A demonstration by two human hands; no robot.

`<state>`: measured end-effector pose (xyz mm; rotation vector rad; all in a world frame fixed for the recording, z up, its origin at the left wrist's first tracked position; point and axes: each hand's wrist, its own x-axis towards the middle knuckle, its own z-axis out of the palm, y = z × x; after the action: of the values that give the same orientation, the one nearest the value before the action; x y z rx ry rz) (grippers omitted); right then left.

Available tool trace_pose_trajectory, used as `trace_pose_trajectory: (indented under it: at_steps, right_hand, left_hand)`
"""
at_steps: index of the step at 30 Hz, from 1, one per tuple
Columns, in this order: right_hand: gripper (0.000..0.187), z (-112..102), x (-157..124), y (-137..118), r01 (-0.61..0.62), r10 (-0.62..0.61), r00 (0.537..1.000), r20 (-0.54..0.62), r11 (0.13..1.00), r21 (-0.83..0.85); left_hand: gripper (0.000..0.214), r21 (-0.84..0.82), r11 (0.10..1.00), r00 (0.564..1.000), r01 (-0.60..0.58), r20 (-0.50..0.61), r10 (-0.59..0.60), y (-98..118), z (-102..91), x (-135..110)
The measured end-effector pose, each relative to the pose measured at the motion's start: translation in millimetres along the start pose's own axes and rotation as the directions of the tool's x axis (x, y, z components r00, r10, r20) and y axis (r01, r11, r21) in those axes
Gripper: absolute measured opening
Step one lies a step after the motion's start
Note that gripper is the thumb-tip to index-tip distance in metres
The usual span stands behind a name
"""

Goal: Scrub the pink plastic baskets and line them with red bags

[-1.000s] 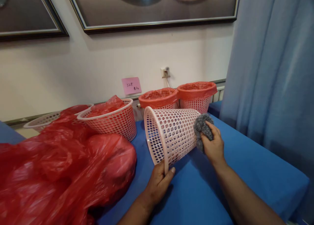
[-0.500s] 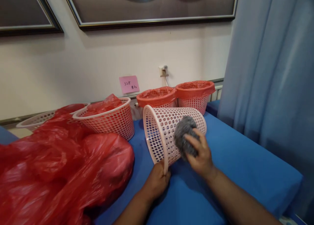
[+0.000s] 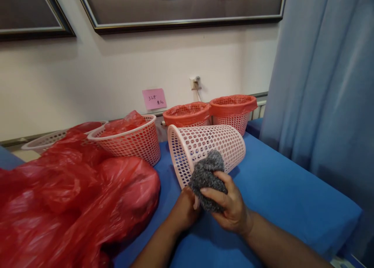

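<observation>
Since the earlier frame, our right hand [image 3: 232, 205] is bringing the fuzzy grey cloth [image 3: 209, 178] along the side of the pink perforated plastic basket [image 3: 224, 143], from its base end toward its rim, while our left hand [image 3: 185, 211] is staying at the low part of that rim. We are pinching the bunched cloth between right thumb and fingers, right beside the left hand and partly over it in view. We are gripping the rim with the left hand, though the cloth is hiding some of its fingers. Our basket is lying on its side on the blue-covered table [image 3: 295, 194], its mouth facing left and its base pointing right.

As for progress, we are judging the wiping of this basket to be under way and not complete, and no liner is showing on it. Behind it, the left red-lined basket [image 3: 187, 119] and the right red-lined basket [image 3: 232, 111] are standing with film folded over their rims, so these 2 are looking done. To the left, 1 loosely filled basket [image 3: 143, 141] is holding a red bag without a fold, and 1 far-left basket [image 3: 43, 141] is sitting partly behind red film; we are counting both as unfinished, without being able to tell whether they are wiped. Nearer us, a heap of red plastic bags [image 3: 73, 197] is spreading across the left side
</observation>
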<state>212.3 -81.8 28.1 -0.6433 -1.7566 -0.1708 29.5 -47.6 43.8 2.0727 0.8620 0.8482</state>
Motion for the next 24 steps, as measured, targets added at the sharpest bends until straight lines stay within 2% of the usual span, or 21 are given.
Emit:
trace_pose_trajectory:
  at_steps: [3, 5, 7, 8, 9, 10, 12, 13, 14, 15, 16, 17, 18, 20, 21, 23, 24]
  right_hand:
    - [0.06, 0.9, 1.2, -2.7, 0.075, -0.077, 0.993, 0.092, 0.997, 0.019]
    - [0.059, 1.9, 0.6, 5.3, 0.057, -0.058, 0.99, 0.128, 0.998, 0.017]
    - [0.056, 2.7, -1.2, 18.8, -0.044, 0.045, 0.997, 0.056, 0.999, -0.024]
    - [0.054, 2.4, -2.1, 27.9, -0.137, 0.135, 0.99, -0.032, 0.989, -0.056]
    - [0.05, 1.2, -2.7, 38.5, -0.254, 0.24, 0.96, -0.145, 0.964, -0.08]
    - [0.047, -0.8, -2.9, 50.3, -0.38, 0.348, 0.901, -0.259, 0.921, -0.084]
    - [0.043, -6.5, -2.0, 74.1, -0.594, 0.529, 0.732, -0.429, 0.804, -0.023]
    - [0.042, -9.5, -1.2, 83.8, -0.66, 0.591, 0.657, -0.469, 0.751, 0.021]
    - [0.043, -11.9, -0.5, 90.3, -0.698, 0.629, 0.607, -0.486, 0.714, 0.053]
    - [0.044, -13.4, 0.1, 92.5, -0.711, 0.644, 0.591, -0.487, 0.7, 0.063]
    - [0.044, -13.8, 0.2, 89.9, -0.7, 0.631, 0.612, -0.476, 0.713, 0.045]
    - [0.044, -13.0, -0.1, 82.4, -0.66, 0.591, 0.669, -0.451, 0.752, 0.006]
    - [0.046, -11.1, -1.0, 70.7, -0.584, 0.521, 0.754, -0.4, 0.81, -0.044]
    - [0.054, -5.5, -4.0, 40.4, -0.344, 0.311, 0.92, -0.238, 0.933, -0.11]
    - [0.058, -2.4, -5.6, 25.3, -0.211, 0.193, 0.969, -0.154, 0.971, -0.11]
    - [0.063, 2.8, -7.9, 4.5, -0.022, 0.018, 0.998, -0.056, 0.996, -0.081]
    - [0.064, 4.4, -8.2, 1.5, 0.007, -0.011, 0.999, -0.052, 0.997, -0.076]
  left_hand:
    - [0.043, -0.149, 0.987, 0.993, 0.063, -0.089, -0.077, 1.3, -2.7, -7.1]
    - [0.048, -0.223, 0.971, 0.976, 0.086, -0.176, -0.127, -0.9, -3.9, -10.6]
    - [0.047, -0.257, 0.96, 0.964, 0.109, -0.207, -0.165, -3.4, -4.0, -12.2]
    - [0.046, -0.262, 0.957, 0.962, 0.123, -0.206, -0.179, -4.4, -3.8, -12.4]
    - [0.043, -0.261, 0.956, 0.96, 0.135, -0.203, -0.191, -5.1, -3.3, -12.4]
    - [0.041, -0.249, 0.958, 0.959, 0.146, -0.202, -0.199, -5.6, -2.7, -12.1]
    - [0.035, -0.186, 0.969, 0.962, 0.161, -0.191, -0.197, -6.2, -0.4, -11.5]
    - [0.035, -0.139, 0.978, 0.967, 0.159, -0.177, -0.182, -6.5, 1.2, -11.2]
    - [0.038, -0.087, 0.986, 0.976, 0.143, -0.155, -0.156, -7.1, 3.1, -11.0]
    - [0.044, -0.036, 0.993, 0.984, 0.116, -0.131, -0.12, -8.0, 5.4, -10.9]
    - [0.052, 0.008, 0.997, 0.991, 0.082, -0.107, -0.081, -9.4, 7.8, -11.0]
    - [0.06, 0.043, 0.998, 0.995, 0.047, -0.09, -0.043, -11.2, 10.3, -11.1]
    - [0.066, 0.069, 0.997, 0.997, 0.017, -0.077, -0.012, -13.3, 12.6, -11.4]
    - [0.068, 0.09, 0.996, 0.998, -0.022, -0.06, 0.027, -17.2, 16.1, -11.9]
    - [0.065, 0.083, 0.996, 0.998, -0.032, -0.051, 0.037, -18.5, 17.0, -11.9]
    - [0.057, 0.044, 0.998, 0.998, -0.045, -0.034, 0.046, -19.3, 17.2, -10.8]
    - [0.057, 0.025, 0.998, 0.998, -0.049, -0.024, 0.05, -18.8, 16.4, -9.5]
